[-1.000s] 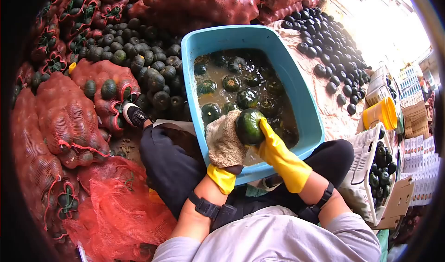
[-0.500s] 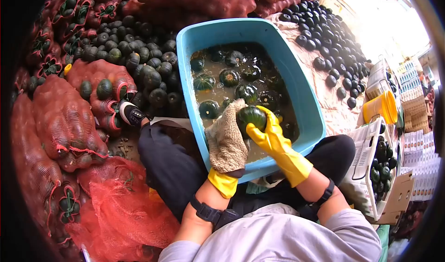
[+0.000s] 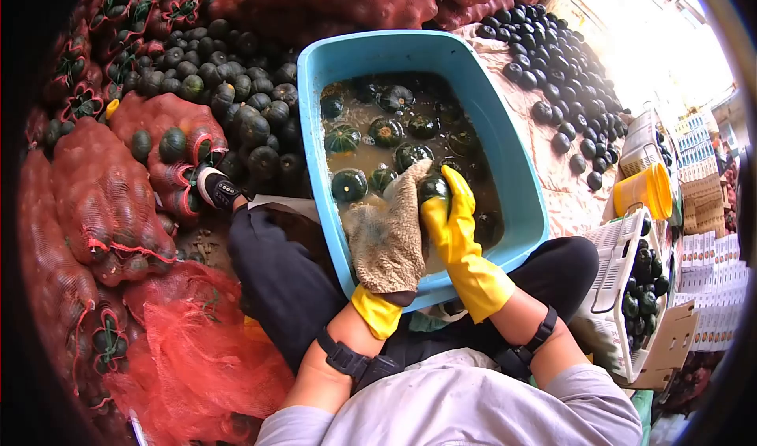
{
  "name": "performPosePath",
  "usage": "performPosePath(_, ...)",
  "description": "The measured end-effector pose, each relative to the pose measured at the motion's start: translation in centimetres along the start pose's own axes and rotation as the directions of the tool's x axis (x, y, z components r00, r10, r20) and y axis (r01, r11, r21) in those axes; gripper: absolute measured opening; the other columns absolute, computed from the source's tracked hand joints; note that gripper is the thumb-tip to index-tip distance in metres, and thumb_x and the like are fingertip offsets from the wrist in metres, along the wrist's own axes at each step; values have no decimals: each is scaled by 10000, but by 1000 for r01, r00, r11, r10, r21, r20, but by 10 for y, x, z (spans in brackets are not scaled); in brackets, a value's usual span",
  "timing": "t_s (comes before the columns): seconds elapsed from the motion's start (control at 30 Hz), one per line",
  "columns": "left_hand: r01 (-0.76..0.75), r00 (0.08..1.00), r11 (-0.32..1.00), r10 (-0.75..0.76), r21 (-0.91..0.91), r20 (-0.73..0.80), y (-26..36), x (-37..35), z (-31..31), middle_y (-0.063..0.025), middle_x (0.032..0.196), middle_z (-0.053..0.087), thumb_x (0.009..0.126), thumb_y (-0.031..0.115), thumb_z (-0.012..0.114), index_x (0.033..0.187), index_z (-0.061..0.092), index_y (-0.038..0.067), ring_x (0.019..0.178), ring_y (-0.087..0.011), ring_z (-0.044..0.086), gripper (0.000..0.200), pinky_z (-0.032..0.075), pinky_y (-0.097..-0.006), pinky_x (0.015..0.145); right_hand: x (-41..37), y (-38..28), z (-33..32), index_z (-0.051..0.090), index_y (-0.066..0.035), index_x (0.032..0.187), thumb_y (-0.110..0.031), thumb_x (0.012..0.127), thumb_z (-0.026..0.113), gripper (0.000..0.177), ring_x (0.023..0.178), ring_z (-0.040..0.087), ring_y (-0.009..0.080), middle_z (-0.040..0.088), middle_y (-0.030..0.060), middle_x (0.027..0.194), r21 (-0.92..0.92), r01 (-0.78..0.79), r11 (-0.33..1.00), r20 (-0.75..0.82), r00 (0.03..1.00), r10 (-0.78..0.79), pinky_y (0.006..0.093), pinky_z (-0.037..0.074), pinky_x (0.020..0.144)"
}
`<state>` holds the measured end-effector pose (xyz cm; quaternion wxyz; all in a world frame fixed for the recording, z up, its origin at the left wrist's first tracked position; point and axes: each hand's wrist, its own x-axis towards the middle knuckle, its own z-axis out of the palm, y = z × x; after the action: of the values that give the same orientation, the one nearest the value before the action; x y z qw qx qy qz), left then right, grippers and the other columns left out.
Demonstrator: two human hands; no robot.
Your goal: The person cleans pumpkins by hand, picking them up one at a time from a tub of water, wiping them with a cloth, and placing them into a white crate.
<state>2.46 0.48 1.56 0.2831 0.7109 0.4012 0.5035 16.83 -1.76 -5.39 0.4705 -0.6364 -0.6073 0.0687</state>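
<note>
A dark green pumpkin (image 3: 434, 187) is between my two hands, just above the murky water (image 3: 359, 179) in a blue tub (image 3: 530, 201). My left hand (image 3: 386, 237) wears a tan cloth mitt over a yellow glove and presses against the pumpkin's left side; its fingers are hidden inside the mitt. On the right side, my right hand (image 3: 457, 225), in a yellow rubber glove, has its fingers wrapped round the pumpkin. Several more pumpkins (image 3: 386, 132) float in the water beyond my hands.
Red mesh sacks (image 3: 110, 201) of pumpkins line the left and back. Loose pumpkins (image 3: 236, 91) are heaped left of the tub, and more (image 3: 564, 91) lie on a sheet at right. A white crate (image 3: 611, 288) of pumpkins, a yellow bucket (image 3: 643, 192) and an empty red net (image 3: 197, 359) are nearby.
The pumpkin has turned in my hands and is now more covered by the mitt and the right glove. My right hand has rotated more upright, and the mitt has shifted slightly over the pumpkin.
</note>
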Motion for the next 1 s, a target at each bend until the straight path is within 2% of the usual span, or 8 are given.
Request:
performPosePath(0.13,-99,991,995,98,11,87,-7,9,-12,-110,1131,755,902,83,723,1232,684,124,1058,-364,735,335,572,-469,914,-18,-29,-23,418,-35,1620,-322,992,778,779,1366,573,312,570,164,1508,153,-323,934,269,923,275,433,421,1198)
performPosePath(0.43,182,981,970,-191,-162,-36,-32,0,-7,-70,883,737,1080,215,589,934,654,56,820,-245,717,225,561,-368,772,-6,-38,-43,606,-58,1496,-701,975,608,828,1333,644,426,655,235,1463,523,-640,-563,852,375,365,600,511,1143)
performPosePath(0.6,402,616,278,-787,-873,33,-31,-1,0,-88,929,715,1076,317,629,1152,667,32,835,-181,719,297,572,-303,777,63,32,-100,641,-17,1360,-677,939,654,783,1217,664,473,677,278,1322,661,-570,-488,749,458,479,623,553,1071)
performPosePath(0.73,36,943,999,-26,24,-333,-33,-15,14,-138,1223,681,1013,-9,662,1486,491,-1,989,-214,706,504,582,-307,865,182,112,-157,625,-64,1378,-493,1027,679,557,1286,635,349,643,167,1432,954,33,-298,175,746,642,522,492,1118)
performPosePath(0.8,370,705,631,-669,-682,-236,-45,-11,16,-109,1189,723,1050,181,678,1398,593,25,996,-196,703,390,565,-287,840,207,101,-160,588,-54,1515,-406,1061,702,586,1372,599,298,607,144,1532,975,209,69,-206,760,617,396,432,1222)
performPosePath(0.83,390,514,241,-858,-889,-7,-53,-7,16,-95,1172,744,1069,276,686,1353,644,38,999,-187,702,373,557,-276,828,197,107,-138,625,-86,1486,-369,1060,694,515,1348,619,250,630,144,1504,916,-201,347,-25,835,550,370,480,1159)
performPosePath(0.9,424,480,161,-874,-892,71,-63,-7,19,-73,1142,768,1074,416,658,1261,706,66,988,-172,699,400,544,-271,811,160,104,-86,637,-108,1485,-356,1009,747,547,1343,631,243,635,150,1509,182,-568,803,405,787,465,370,532,1099)
performPosePath(1.0,491,484,242,-874,-837,32,-46,3,19,-73,1108,782,1072,418,666,1211,739,70,927,-165,698,382,547,-288,811,106,115,-8,520,-127,1590,-426,924,795,780,1420,547,424,558,238,1570,-557,-176,812,539,667,514,487,490,1160)
